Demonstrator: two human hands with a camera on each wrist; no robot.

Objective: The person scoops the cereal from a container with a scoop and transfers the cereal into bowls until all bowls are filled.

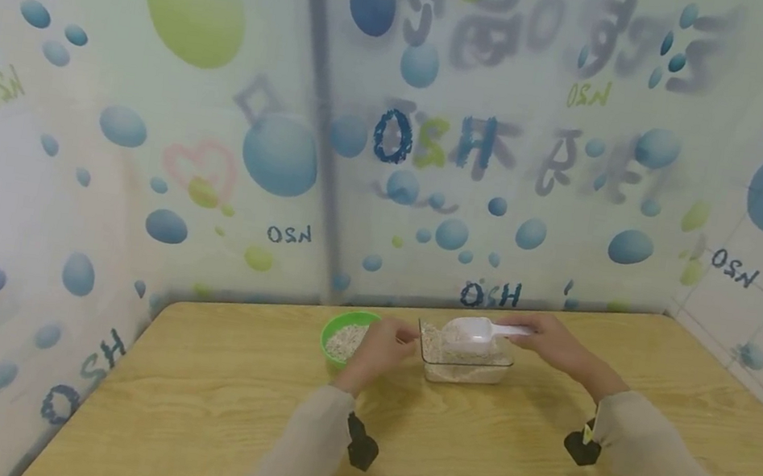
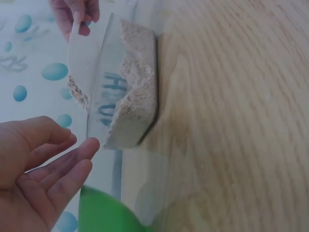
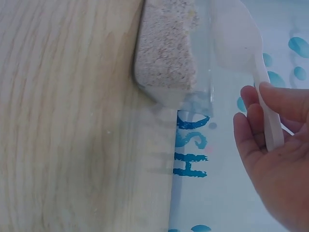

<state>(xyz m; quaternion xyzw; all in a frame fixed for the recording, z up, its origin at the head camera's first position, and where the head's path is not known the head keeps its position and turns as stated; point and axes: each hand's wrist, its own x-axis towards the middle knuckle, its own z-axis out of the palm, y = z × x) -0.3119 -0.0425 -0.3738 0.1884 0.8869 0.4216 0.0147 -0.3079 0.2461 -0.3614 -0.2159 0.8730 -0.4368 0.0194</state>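
Observation:
My right hand [image 1: 549, 345] grips the handle of a white scoop [image 1: 477, 330], thumb on one side and fingers curled on the other. The scoop is above a clear rectangular container [image 1: 464, 376] filled with pale flakes that look like oats. In the left wrist view, flakes [image 2: 78, 92] show at the lip of the scoop [image 2: 89, 53]. My left hand [image 1: 380, 350] is between the container and a green bowl [image 1: 323, 340], its fingers loosely bent. Its fingertips [image 2: 91, 145] are right at the container's near corner. Similar flakes [image 1: 345, 341] lie in the bowl, partly hidden by this hand.
The container and bowl stand near the back edge of a wooden table [image 1: 453, 459]. Behind the table hangs a pale curtain [image 1: 238, 267] with blue and green dots and lettering. Dark devices [image 1: 363, 447] are strapped at both wrists.

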